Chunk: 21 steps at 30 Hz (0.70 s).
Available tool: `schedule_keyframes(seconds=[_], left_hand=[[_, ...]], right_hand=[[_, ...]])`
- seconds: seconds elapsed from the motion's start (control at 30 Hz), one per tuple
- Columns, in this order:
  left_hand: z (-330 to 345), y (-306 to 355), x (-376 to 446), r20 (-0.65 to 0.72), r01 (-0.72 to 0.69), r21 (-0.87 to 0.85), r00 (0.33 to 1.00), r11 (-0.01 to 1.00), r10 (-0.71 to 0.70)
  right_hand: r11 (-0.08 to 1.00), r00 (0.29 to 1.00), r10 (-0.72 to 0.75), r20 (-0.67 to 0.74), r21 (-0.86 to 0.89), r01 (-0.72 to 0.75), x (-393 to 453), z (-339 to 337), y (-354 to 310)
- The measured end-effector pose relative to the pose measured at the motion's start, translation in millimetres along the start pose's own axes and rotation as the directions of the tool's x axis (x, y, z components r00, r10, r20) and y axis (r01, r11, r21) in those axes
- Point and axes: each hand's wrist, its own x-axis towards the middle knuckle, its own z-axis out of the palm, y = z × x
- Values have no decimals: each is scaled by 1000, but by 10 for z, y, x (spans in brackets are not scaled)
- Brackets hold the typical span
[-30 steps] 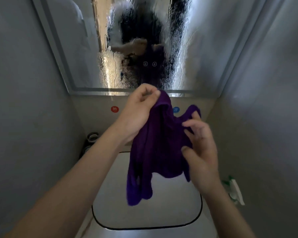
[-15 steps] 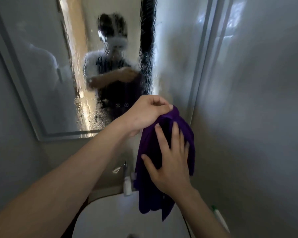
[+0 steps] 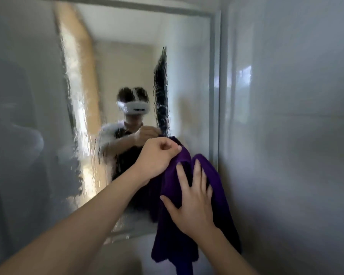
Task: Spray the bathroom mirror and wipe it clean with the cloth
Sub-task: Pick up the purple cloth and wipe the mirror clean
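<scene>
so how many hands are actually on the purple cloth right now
2. The left hand pinches the purple cloth at its top edge; the right hand lies spread on its front, lower down.

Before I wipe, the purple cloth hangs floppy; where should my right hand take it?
Probably its upper middle, from the front. The left hand pinches the purple cloth by its top, the rest hangs limp, and the right hand lies flat there already.

A: Setting reads as a small home bathroom.
B: Evidence?
A: Framed wall mirror [image 3: 127, 76] streaked with wet droplets, plain glossy grey walls [image 3: 286, 135] tight on the right (narrow room, reflected doorway).
</scene>
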Motion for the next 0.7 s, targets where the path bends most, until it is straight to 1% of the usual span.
schedule_keyframes(seconds=[0.07,0.13,0.23,0.33,0.37,0.4,0.43,0.47,0.5,0.53,0.57,0.6,0.7], left_hand=[[-11,66,223,-35,-72,81,997,994,75],[-67,135,454,-78,-117,140,989,983,129],[-174,224,813,-117,-154,222,976,963,183],[-262,324,1121,-93,-228,363,956,903,279],[-290,347,1196,-79,-260,465,940,846,332],[-317,359,1255,-74,-282,604,911,745,405],[-352,351,1315,-62,-301,738,860,603,506],[-395,325,1382,-31,-319,832,790,454,612],[-440,307,1432,6,-325,882,731,340,682],[-479,281,1482,41,-330,906,693,266,720],[-510,262,1524,67,-333,916,674,222,736],[-537,246,1566,84,-336,919,675,205,733],[-604,217,1611,102,-334,923,693,192,714]], right_hand=[[999,998,17,-68,35,-15,287,-31,40],[1000,993,-6,-115,22,8,559,-62,67],[997,990,-71,-126,-50,65,953,-91,54],[989,984,-116,-134,-102,102,1344,-102,47],[987,981,-127,-147,-119,110,1472,-102,51],[984,979,-136,-155,-132,116,1595,-95,60],[983,977,-145,-156,-139,124,1714,-88,71],[981,976,-157,-153,-141,136,1827,-77,78],[978,974,-172,-146,-143,151,1924,-61,81],[976,973,-185,-139,-145,165,1998,-46,80],[974,971,-196,-137,-145,176,2053,-26,79],[973,969,-203,-141,-141,183,2089,-11,82],[973,962,-214,-168,-128,194,2164,22,131]])
